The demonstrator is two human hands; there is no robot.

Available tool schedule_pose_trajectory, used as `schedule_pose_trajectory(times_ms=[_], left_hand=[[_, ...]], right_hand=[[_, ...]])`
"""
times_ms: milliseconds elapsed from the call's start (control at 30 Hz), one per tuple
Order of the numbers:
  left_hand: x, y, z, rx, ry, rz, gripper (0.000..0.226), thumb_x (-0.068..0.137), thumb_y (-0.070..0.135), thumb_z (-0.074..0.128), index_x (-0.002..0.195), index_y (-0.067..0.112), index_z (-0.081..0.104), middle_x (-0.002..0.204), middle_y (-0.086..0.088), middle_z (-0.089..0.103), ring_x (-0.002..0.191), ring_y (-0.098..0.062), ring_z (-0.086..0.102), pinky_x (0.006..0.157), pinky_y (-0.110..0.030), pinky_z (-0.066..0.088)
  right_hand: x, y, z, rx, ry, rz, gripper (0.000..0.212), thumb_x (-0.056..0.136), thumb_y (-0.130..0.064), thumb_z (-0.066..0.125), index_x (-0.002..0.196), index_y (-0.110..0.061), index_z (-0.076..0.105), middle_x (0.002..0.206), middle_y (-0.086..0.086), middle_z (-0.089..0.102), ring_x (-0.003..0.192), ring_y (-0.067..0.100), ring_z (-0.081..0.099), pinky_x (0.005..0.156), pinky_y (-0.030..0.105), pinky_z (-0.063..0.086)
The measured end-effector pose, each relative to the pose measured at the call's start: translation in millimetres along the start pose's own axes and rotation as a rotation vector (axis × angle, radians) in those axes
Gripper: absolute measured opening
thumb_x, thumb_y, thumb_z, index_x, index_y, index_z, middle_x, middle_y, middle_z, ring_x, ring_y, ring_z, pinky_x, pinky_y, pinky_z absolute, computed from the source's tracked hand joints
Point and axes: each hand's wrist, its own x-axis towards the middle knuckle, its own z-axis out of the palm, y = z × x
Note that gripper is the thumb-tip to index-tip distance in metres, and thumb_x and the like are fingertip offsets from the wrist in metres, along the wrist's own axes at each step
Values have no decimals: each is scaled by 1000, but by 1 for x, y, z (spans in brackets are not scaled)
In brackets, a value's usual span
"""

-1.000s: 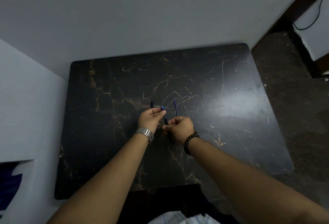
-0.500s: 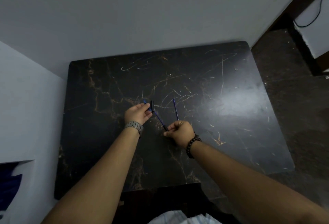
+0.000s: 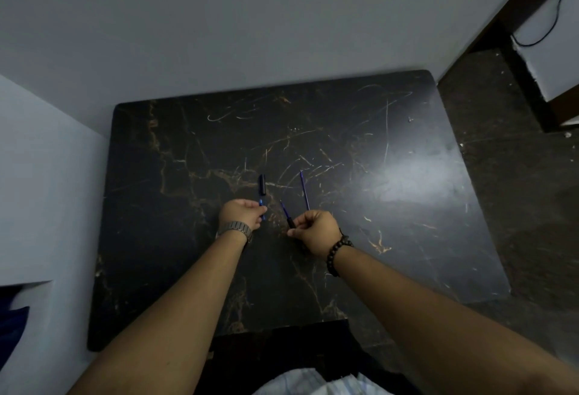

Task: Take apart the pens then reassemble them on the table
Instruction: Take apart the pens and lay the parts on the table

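1. Head view: you are looking down at a dark marbled table [image 3: 391,206] set against a pale wall [image 3: 250,18], with both of your forearms reaching over its near edge.
2. Your left hand [image 3: 241,213] wears a metal watch [image 3: 235,229] at the wrist. Its fingers are curled closed around a short blue pen piece [image 3: 262,206]; only the piece's tip shows past your fingertips, so you cannot tell from here exactly which part it is.
3. Just beyond that hand, a black pen cap [image 3: 262,184] lies on the table, pointing away from you, close to the blue piece but apart from your fingers.
4. Your right hand [image 3: 316,230] wears a dark beaded bracelet [image 3: 336,253]. Thumb and fingers are pinched shut on the black end of a blue refill [image 3: 285,211], which slants up and to the left from your grip, its thin tip free in the air or just above the tabletop; which one cannot be told.
5. A second thin blue refill [image 3: 304,189] lies on the table just beyond your right hand, near the held refill and not touching it.
6. Your two hands are apart, with bare tabletop between them.
7. To the right of the table is dark flooring [image 3: 517,206].
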Motion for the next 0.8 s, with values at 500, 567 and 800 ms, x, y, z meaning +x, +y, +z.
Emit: schedule_pose_trajectory(times_ms=[500, 567, 800], left_hand=[[-31, -9, 3, 155, -18, 339, 27, 83, 42, 75, 81, 15, 75, 71, 1, 73, 63, -9, 66, 60, -26, 53], [-43, -13, 14, 106, -124, 347, 21, 84, 27, 78, 88, 7, 77, 67, 2, 70, 51, 2, 60, 53, -15, 48], [-51, -10, 27, -80, -160, 290, 5, 82, 13, 79, 81, 16, 75, 61, 6, 68, 47, 1, 59, 45, -12, 45]], right_hand=[[-1, 3, -7, 98, 0, -4, 14, 81, -10, 81, 87, -16, 70, 80, -1, 73, 74, 9, 68, 65, 21, 54], [2, 2, -5, 116, 19, -24, 13, 80, -10, 82, 88, -13, 72, 83, 4, 77, 73, 11, 70, 66, 24, 56], [4, -3, -4, 118, 37, -68, 15, 80, -10, 82, 92, -5, 75, 86, 10, 79, 71, 11, 73, 60, 18, 53]])
